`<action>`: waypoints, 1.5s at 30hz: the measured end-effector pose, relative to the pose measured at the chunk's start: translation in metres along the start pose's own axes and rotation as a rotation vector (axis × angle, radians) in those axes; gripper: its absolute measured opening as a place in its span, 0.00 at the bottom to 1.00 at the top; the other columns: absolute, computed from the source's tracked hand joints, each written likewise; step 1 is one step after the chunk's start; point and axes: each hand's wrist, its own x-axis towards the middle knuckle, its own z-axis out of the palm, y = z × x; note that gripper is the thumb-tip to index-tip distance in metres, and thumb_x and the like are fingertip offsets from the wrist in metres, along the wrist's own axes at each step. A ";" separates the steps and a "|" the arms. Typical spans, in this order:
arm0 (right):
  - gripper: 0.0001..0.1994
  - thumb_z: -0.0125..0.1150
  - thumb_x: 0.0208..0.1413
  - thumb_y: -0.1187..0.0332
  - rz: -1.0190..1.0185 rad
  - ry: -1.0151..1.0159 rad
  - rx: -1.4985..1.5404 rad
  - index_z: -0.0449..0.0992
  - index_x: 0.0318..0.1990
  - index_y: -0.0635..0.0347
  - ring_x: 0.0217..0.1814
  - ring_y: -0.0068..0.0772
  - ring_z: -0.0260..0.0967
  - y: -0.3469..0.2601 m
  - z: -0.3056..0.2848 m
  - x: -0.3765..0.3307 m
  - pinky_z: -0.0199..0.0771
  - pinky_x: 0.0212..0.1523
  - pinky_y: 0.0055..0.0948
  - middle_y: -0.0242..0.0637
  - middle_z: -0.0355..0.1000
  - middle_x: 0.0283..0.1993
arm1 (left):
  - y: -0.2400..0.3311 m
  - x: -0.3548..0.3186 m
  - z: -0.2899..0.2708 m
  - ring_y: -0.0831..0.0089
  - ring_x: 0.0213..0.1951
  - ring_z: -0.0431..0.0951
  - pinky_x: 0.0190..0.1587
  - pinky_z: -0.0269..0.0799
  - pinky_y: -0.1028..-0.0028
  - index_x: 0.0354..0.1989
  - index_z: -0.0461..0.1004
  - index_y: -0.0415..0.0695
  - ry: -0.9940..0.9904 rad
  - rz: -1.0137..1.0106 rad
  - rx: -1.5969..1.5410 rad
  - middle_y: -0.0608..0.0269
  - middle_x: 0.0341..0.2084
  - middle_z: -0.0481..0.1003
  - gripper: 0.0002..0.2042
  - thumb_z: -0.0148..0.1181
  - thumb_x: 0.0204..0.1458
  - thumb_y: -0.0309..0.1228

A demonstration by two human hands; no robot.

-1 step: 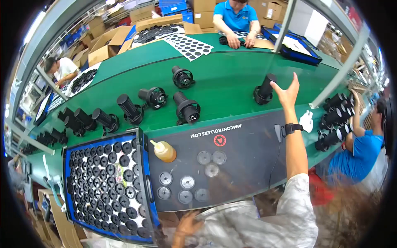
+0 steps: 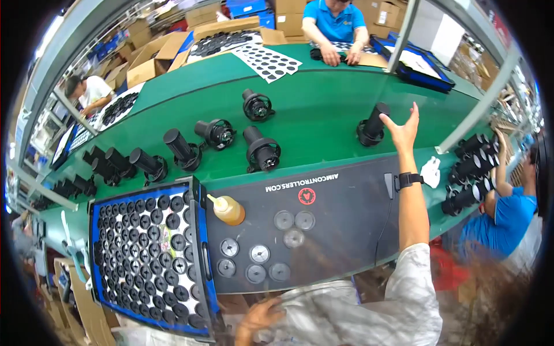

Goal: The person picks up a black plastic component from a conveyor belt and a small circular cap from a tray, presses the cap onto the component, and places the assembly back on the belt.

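The green desk (image 2: 323, 109) is the largest thing, stretching across the view, with a dark grey mat (image 2: 346, 230) along its near side. At the mat's left end sits a blue-edged tray (image 2: 203, 242), filled with rows of black round parts (image 2: 156, 217). Several black housings (image 2: 262, 151) rest on the green surface beyond the tray and mat.

Set apart to their right, one black cylinder with a ringed base (image 2: 374, 124) stands just left of the right hand (image 2: 403, 131). That hand's fingers (image 2: 414, 112) are spread and grip nothing; the thumb points at the cylinder's upper side, though whether it touches I cannot tell. The left hand (image 2: 262, 314) is blurred at the mat's near edge, well apart from the cylinder, and I cannot tell whether its fingers are loose or clenched.

Smaller still, an amber bottle (image 2: 229, 211) stands beside the tray, and round pale discs (image 2: 304, 220) lie on the mat.
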 end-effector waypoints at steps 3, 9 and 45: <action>0.45 0.75 0.36 0.57 0.287 -0.102 0.226 0.57 0.61 0.64 0.58 0.44 0.63 0.019 0.037 -0.015 0.63 0.57 0.39 0.48 0.66 0.55 | 0.088 0.009 -0.055 0.50 0.49 0.74 0.52 0.69 0.62 0.49 0.72 0.41 -0.130 0.129 -0.509 0.49 0.45 0.74 0.21 0.64 0.48 0.38; 0.36 0.75 0.40 0.65 0.470 -0.193 0.523 0.62 0.57 0.63 0.47 0.30 0.67 0.060 0.079 -0.033 0.68 0.49 0.29 0.40 0.68 0.48 | 0.168 0.139 -0.089 0.57 0.51 0.70 0.53 0.67 0.64 0.51 0.69 0.41 0.306 0.329 0.159 0.51 0.48 0.70 0.31 0.72 0.34 0.30; 0.22 0.55 0.49 0.51 1.069 -0.050 2.141 0.67 0.45 0.56 0.40 0.33 0.66 -0.131 -0.124 -0.167 0.70 0.45 0.41 0.33 0.67 0.38 | 0.184 0.118 -0.045 0.65 0.51 0.72 0.45 0.72 0.71 0.53 0.65 0.38 0.410 0.486 -0.285 0.51 0.52 0.69 0.32 0.71 0.35 0.22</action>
